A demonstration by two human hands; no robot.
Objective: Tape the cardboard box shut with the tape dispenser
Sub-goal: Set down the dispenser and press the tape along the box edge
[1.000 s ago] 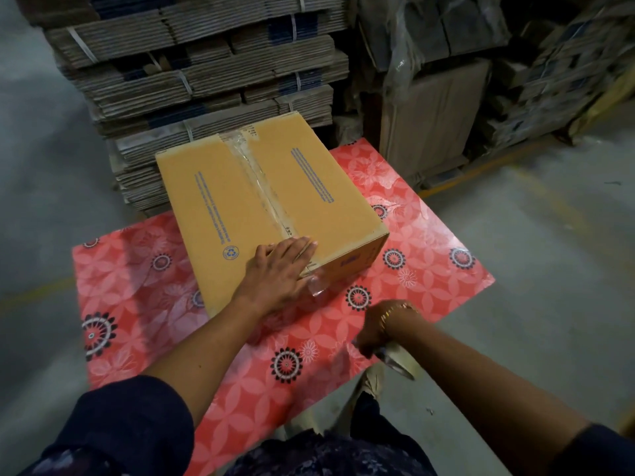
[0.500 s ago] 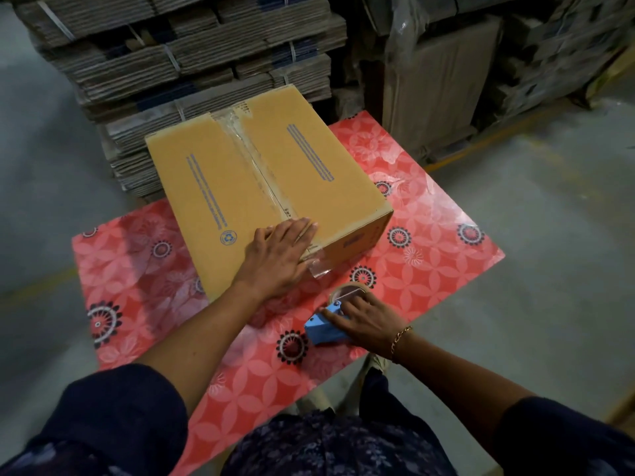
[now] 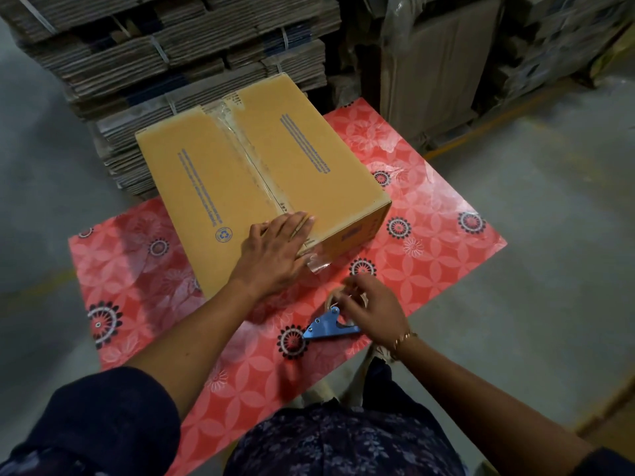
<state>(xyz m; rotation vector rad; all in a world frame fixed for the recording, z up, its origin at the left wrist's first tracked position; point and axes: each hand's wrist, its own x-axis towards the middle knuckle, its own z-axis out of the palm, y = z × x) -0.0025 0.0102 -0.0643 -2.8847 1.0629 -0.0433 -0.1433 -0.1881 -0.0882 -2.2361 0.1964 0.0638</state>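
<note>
Cardboard, tan and closed: the cardboard box (image 3: 261, 176) sits on the red flower-patterned table top (image 3: 446, 228), set at an angle, its far end towards the stacks of flattened cartons (image 3: 171, 53). Clear tape (image 3: 252, 163) runs along the centre seam of its top, from the far edge to the near edge. At the near corner a loose end of that tape (image 3: 318, 264) hangs over the side face, curled and not stuck down.

I see my left hand (image 3: 275, 252) lying flat on the near part of the box top, palm down, fingers straight and close together, covering the near end of the seam. It grips nothing; it only presses on the cardboard.

My right hand (image 3: 372, 310) is on the table top just in front of the box's near corner. Its fingers are curled around the tape dispenser (image 3: 326, 326), over the roll end. The dispenser's blue metal frame points left, towards my left forearm, and rests on the table surface. The roll itself is mostly hidden by the fingers, and the hand is blurred, so I cannot tell how firmly they close on it. A thin bracelet (image 3: 405, 338) circles the right wrist.

Dispenser and box are near but apart. Grey concrete floor (image 3: 549, 235) surrounds the table.
</note>
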